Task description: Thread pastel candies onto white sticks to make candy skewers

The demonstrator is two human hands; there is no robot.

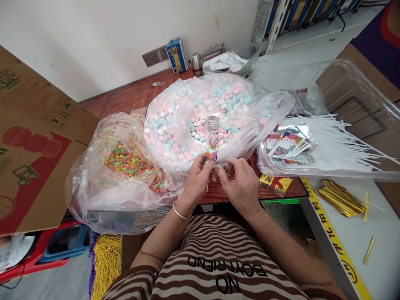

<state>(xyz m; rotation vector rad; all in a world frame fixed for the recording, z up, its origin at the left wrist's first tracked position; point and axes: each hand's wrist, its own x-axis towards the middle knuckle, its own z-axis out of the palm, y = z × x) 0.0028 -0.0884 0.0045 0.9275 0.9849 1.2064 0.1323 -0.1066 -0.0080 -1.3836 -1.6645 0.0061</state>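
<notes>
A small clear printed plastic bag [213,131] stands upright in front of me, its lower end gathered between my fingers. My left hand [197,179] pinches that gathered end with thumb and index finger. From below the grip a thin white stick [207,183] pokes downward. My right hand [240,183] is closed against the same end, thumb and fingers pressed together; the exact spot they grip is partly hidden. Directly behind the hands lies a large clear bag of pink, blue and white candies [175,125]. To its left is a clear bag of colourful ring-shaped candies [131,166].
On the right, a clear plastic tray [281,170] holds white sticks [337,146] and printed bags [289,143]. Gold twist ties [340,198] lie on the grey table, with a packet of them [276,183] nearer me. A cardboard box [37,146] stands at left.
</notes>
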